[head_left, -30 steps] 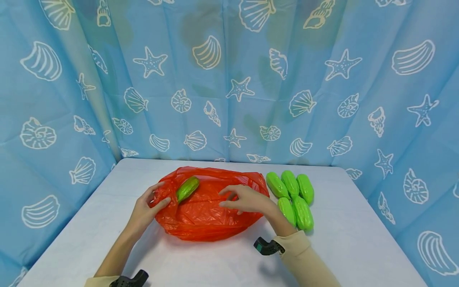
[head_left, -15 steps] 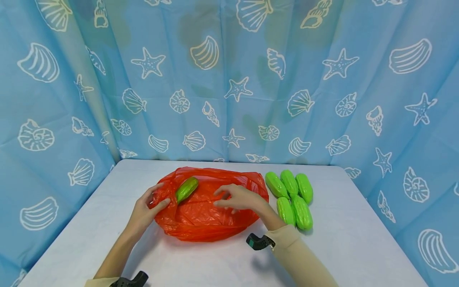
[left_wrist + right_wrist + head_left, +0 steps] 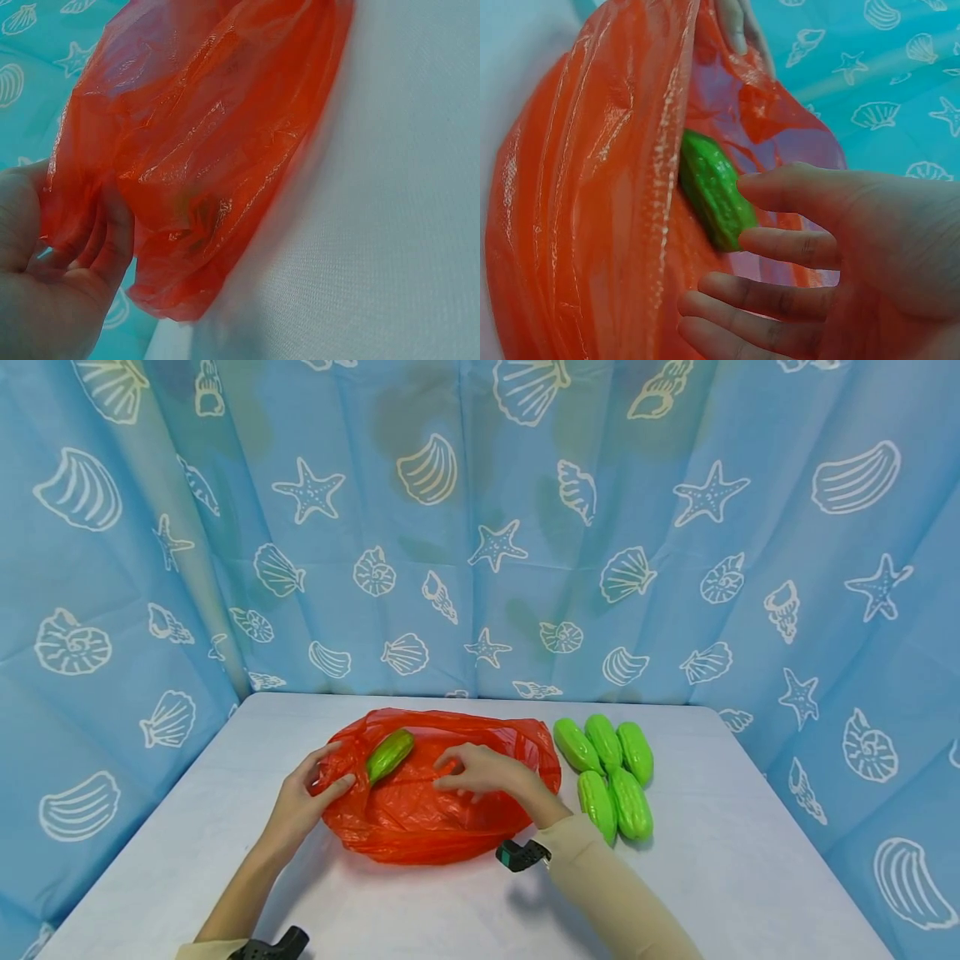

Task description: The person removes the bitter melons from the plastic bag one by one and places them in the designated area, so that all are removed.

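A red plastic bag [image 3: 427, 845] lies spread with its mouth open on the table. One bumpy green cucumber [image 3: 390, 754] rests inside, toward the left; the right wrist view shows this cucumber [image 3: 714, 191] partly covered by the bag's near edge. My left hand [image 3: 296, 802] pinches the bag's left rim, and in the left wrist view the fingers of that hand [image 3: 64, 289] show through the film. Over the bag's mouth, to the right of the cucumber, my right hand [image 3: 487, 771] hovers with fingers loosely bent and nothing in them.
Several more green cucumbers [image 3: 632, 802] lie in two rows right of the bag, close to its edge. White cloth covers the table [image 3: 727, 827]. A blue curtain [image 3: 480, 568] with shell prints hangs behind and at both sides.
My right hand has moved left over the bag, closer to the cucumber inside. The left hand keeps its place on the rim, and the bag looks the same.
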Action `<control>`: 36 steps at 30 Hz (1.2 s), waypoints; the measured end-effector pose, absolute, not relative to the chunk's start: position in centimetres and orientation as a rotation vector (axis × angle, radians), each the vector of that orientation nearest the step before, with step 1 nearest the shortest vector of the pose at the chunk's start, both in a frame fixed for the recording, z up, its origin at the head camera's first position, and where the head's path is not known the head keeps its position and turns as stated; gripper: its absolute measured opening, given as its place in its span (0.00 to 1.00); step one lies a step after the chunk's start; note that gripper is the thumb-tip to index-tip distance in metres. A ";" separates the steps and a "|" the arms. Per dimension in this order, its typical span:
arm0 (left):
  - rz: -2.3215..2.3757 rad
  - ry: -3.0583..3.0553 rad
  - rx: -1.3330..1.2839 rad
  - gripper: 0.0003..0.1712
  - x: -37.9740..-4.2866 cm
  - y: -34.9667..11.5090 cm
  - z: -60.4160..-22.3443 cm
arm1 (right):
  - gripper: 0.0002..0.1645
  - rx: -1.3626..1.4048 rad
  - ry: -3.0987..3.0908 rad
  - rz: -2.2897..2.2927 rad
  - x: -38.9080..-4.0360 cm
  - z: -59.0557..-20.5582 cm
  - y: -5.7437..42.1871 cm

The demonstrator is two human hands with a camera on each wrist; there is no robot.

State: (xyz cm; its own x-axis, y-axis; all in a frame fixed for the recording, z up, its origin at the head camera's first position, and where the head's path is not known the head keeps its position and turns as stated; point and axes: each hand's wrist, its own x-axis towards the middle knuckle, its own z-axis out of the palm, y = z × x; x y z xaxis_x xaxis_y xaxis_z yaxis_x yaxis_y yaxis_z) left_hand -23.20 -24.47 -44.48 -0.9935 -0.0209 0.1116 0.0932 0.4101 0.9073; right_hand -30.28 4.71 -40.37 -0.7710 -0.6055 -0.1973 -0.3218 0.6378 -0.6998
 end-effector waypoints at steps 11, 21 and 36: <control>-1.643 -2.541 -0.077 0.40 -23.2 -24.5 -44.6 | 0.29 -0.681 2.446 -0.897 -31.8 -40.4 3.7; -1.650 -2.544 -0.076 0.39 -23.2 -24.4 -44.5 | 0.29 -0.678 2.482 -0.863 -32.7 -40.0 2.8; -1.641 -2.546 -0.098 0.39 -23.3 -24.4 -44.5 | 0.28 -0.942 2.543 -0.681 -33.3 -39.8 0.4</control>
State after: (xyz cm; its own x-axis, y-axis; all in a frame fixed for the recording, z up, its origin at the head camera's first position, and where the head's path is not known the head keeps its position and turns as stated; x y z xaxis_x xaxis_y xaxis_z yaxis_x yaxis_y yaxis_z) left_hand -23.26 -24.43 -44.49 -0.9918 -0.0058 0.1280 0.1141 0.4135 0.9033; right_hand -33.25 0.39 -39.81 -0.7206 -0.6771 -0.1491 -0.5122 0.6648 -0.5439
